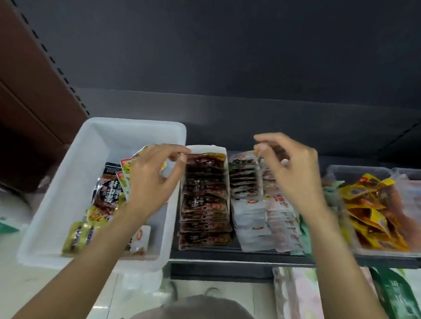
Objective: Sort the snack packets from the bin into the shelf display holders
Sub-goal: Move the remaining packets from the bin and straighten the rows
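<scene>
Shelf holder (206, 149) full of packets (204, 204)

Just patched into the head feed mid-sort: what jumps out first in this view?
Both hands are raised over the shelf: the left hand pinches the rearmost dark packet in the white display holder, while the right hand hangs above the white packet rows, its grip blurred. Left of them sits the white bin with a few loose packets; clear trays of yellow snacks lie far right.
</scene>
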`<action>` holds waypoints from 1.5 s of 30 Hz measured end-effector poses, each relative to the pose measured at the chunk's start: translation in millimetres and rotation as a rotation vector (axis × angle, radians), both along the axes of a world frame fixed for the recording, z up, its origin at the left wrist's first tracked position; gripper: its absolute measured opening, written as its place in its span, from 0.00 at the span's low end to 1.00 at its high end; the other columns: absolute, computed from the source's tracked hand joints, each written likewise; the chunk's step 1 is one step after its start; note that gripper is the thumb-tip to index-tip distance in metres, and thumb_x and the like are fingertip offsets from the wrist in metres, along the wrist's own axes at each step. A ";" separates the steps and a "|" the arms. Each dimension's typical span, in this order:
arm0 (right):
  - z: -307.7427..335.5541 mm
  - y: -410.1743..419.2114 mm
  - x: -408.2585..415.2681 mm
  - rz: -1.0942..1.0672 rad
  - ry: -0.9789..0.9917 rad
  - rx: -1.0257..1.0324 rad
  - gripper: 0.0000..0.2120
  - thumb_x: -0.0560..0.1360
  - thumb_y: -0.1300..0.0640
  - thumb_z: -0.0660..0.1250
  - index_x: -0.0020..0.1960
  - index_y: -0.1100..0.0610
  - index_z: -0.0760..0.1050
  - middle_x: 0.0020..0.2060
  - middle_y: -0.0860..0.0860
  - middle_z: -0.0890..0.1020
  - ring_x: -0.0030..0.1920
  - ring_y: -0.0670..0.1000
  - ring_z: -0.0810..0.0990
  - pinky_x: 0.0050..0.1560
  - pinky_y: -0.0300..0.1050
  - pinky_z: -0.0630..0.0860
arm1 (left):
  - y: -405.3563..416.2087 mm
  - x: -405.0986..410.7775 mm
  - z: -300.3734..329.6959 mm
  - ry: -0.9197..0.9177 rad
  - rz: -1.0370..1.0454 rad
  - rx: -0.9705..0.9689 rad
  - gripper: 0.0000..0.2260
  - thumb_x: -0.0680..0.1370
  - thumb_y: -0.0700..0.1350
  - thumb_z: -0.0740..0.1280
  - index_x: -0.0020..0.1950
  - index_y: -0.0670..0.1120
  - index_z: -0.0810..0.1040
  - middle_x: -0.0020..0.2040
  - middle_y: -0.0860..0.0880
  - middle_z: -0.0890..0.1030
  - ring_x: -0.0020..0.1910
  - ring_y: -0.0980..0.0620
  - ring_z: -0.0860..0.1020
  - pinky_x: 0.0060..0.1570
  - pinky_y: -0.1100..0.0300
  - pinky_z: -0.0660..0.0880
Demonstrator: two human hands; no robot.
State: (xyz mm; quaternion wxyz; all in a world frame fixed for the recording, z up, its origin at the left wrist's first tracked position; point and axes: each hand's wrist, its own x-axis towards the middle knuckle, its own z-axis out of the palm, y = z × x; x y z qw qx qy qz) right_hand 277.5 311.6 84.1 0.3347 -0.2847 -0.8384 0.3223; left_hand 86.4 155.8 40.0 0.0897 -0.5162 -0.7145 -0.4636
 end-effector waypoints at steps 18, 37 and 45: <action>-158.9 -144.2 -244.7 0.148 -1.001 -0.123 0.25 0.81 0.48 0.53 0.73 0.61 0.54 0.67 0.65 0.62 0.66 0.64 0.64 0.62 0.55 0.67 | -122.3 -120.8 -113.8 0.067 -0.003 -1.077 0.29 0.77 0.53 0.63 0.76 0.53 0.56 0.77 0.55 0.52 0.76 0.52 0.50 0.72 0.54 0.53; -54.1 -139.3 -173.7 0.554 -0.626 0.157 0.29 0.66 0.63 0.72 0.64 0.49 0.69 0.64 0.43 0.69 0.61 0.49 0.63 0.60 0.43 0.67 | -120.5 -145.8 -74.1 -0.223 -0.170 -0.603 0.28 0.69 0.52 0.75 0.67 0.49 0.71 0.63 0.51 0.69 0.64 0.55 0.64 0.62 0.65 0.61; 6.7 -101.6 -80.1 0.315 -0.142 -0.358 0.48 0.66 0.59 0.77 0.71 0.31 0.51 0.65 0.42 0.72 0.62 0.41 0.75 0.58 0.40 0.74 | -81.2 -82.6 9.6 -0.504 -0.375 -0.473 0.12 0.74 0.49 0.70 0.56 0.50 0.77 0.53 0.56 0.80 0.51 0.60 0.79 0.47 0.59 0.79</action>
